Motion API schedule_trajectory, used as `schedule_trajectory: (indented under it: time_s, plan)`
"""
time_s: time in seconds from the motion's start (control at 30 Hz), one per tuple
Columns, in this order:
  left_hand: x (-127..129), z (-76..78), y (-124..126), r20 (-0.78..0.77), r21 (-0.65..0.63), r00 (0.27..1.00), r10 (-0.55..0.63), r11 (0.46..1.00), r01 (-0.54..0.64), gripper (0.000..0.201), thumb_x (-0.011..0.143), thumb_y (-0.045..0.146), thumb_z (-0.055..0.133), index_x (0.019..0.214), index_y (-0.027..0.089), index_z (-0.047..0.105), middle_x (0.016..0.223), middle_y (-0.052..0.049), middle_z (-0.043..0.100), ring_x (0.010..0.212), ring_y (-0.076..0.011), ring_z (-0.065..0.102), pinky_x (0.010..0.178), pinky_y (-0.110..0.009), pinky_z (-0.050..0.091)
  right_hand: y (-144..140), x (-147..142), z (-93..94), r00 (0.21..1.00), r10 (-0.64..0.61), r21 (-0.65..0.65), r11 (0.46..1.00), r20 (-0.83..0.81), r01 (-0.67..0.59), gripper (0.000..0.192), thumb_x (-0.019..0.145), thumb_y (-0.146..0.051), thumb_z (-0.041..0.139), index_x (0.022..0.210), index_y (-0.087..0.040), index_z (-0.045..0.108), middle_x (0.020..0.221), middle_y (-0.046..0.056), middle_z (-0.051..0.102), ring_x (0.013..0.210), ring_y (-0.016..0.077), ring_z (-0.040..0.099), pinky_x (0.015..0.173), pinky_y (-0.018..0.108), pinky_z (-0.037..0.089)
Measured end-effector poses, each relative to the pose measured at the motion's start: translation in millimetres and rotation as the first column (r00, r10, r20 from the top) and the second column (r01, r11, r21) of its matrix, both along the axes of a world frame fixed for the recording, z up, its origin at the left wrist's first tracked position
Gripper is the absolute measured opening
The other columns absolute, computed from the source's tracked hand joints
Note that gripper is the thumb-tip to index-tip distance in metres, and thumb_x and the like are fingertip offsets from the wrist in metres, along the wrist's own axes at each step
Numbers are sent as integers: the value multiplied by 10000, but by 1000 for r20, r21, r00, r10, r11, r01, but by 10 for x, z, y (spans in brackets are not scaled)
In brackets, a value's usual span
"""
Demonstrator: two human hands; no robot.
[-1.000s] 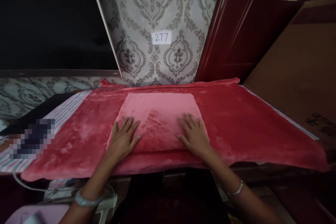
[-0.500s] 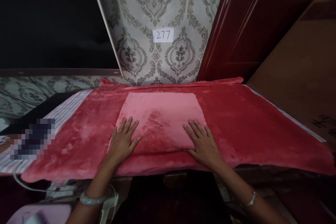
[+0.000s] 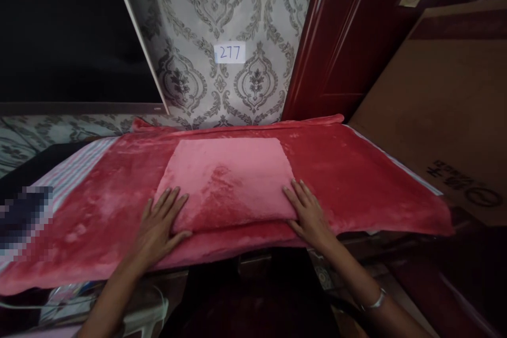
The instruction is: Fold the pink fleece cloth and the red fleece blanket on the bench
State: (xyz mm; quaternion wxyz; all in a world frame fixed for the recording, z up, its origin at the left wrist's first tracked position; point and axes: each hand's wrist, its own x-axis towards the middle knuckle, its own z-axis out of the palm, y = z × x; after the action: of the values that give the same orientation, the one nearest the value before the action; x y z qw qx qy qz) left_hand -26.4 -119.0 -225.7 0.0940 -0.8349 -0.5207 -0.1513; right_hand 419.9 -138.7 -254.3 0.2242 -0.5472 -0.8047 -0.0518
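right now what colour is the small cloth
Small cloth: pink with darker red patches, best in head view.

Beyond the left fingers [image 3: 169, 202] and the right fingers [image 3: 304, 195], at a spot between them, a white paper slip [image 3: 229, 58] on the patterned wallpaper [image 3: 253, 16] reads "277", in blue handwriting. Well to the right of the right fingers, a cardboard box [image 3: 420, 95] carries slanted dark print [image 3: 447, 174], 2 lines, too blurred to read surely, with 1 ringed emblem [image 3: 483, 196] farther right. Beyond the left fingertips, 1 small pale mark [image 3: 157, 109] on the black screen's lower frame [image 3: 99, 108] is illegible.
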Motion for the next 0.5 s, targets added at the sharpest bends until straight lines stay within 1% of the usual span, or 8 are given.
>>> schedule_trajectory:
  time_s: [0.07,0.13,0.2,0.27,0.33,0.4,0.47,0.5]
  plan:
    - [-136,-40,-31,6,-7,999,-37,999,37,748,867,535,578,1535,246,404,1634,-123,322,1503,-357,294,1188,-602,306,10,-19,0,1000,25,-10,1000,1,-25,973,835,-141,579,1631,-315,47,1713,35,-6,1561,311,64,1213,528,281]
    - [-242,-77,-22,29,-17,999,-46,999,47,669,879,372,539,1525,247,422,1635,-97,326,1497,-318,318,1185,-523,363,32,-30,-24,999,40,-24,999,-7,-41,1004,795,-43,525,1628,-325,40,1712,22,22,1562,290,67,1217,510,294]
    - [-310,-109,12,53,-23,998,-45,999,46,658,840,192,469,1497,242,470,1620,-76,362,1476,-277,365,1180,-461,396,56,-27,-64,998,59,-19,998,-27,-59,1028,756,43,442,1624,-342,49,1706,9,96,1560,257,95,1219,489,310]
    - [-340,-132,45,74,-24,996,-48,998,50,704,779,92,417,1462,230,518,1594,-67,408,1445,-247,419,1176,-427,410,72,-12,-100,995,81,-7,997,-56,-82,1025,742,82,379,1621,-349,75,1690,8,181,1553,223,148,1222,477,318]
    - [-344,-137,57,92,-23,994,-53,998,55,728,755,61,390,1451,221,534,1581,-61,427,1425,-225,447,1175,-405,412,75,13,-114,992,95,-17,995,-85,-96,991,754,82,361,1618,-340,121,1676,15,233,1545,208,183,1223,480,321]
    - [-342,-107,36,109,-20,992,-65,998,67,725,759,66,388,1453,219,533,1582,-55,423,1430,-213,438,1178,-391,407,60,52,-94,989,104,-45,993,-101,-109,957,760,69,368,1613,-318,175,1671,26,248,1540,206,199,1224,490,318]
    - [-350,-34,-16,127,-35,988,-84,995,89,691,794,112,413,1467,224,518,1583,-56,421,1447,-217,412,1179,-395,401,29,113,-36,988,125,-76,988,-94,-133,887,789,24,407,1603,-291,245,1664,36,266,1543,221,191,1222,510,312]
    - [-357,16,-49,139,-54,986,-96,993,104,662,821,159,438,1475,234,509,1576,-56,432,1451,-224,408,1176,-401,404,12,149,6,987,137,-86,986,-83,-144,822,824,-26,442,1590,-284,294,1655,39,289,1544,237,186,1217,526,313]
